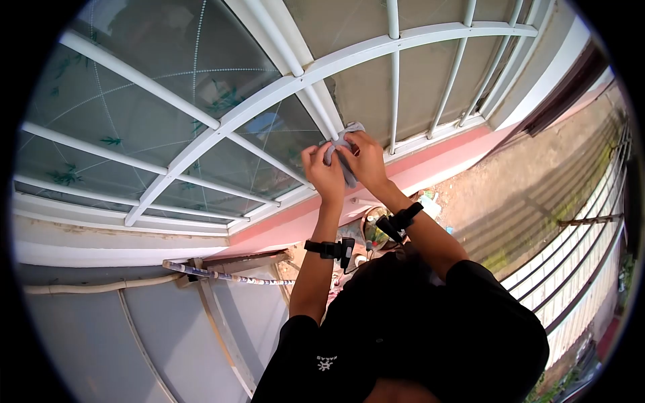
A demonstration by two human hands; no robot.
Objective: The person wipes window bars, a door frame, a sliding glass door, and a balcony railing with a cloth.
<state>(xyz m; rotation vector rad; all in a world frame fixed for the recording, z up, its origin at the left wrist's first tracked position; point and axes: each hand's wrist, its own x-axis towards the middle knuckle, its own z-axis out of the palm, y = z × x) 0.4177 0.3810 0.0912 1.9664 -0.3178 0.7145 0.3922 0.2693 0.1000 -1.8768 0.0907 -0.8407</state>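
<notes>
Both my hands meet at the foot of a white window bar (317, 107), pinching a grey cloth (350, 176) around or against its lower end. My left hand (322, 171) has its fingers bent onto the cloth from the left. From the right, my right hand (367, 158) grips the same cloth, with a bunched corner showing above its fingers. The cloth hangs down between the two hands. Whether it wraps fully round the bar is hidden by my fingers. A black strap with a small device sits on each wrist.
A white curved crossbar (342, 62) and several upright bars stand before the patterned glass (154, 101). Beneath runs a pink ledge (430, 164). A grey sheet roof (87, 342) and a patterned pole (228, 275) lie lower left; a railing (578, 255) stands right.
</notes>
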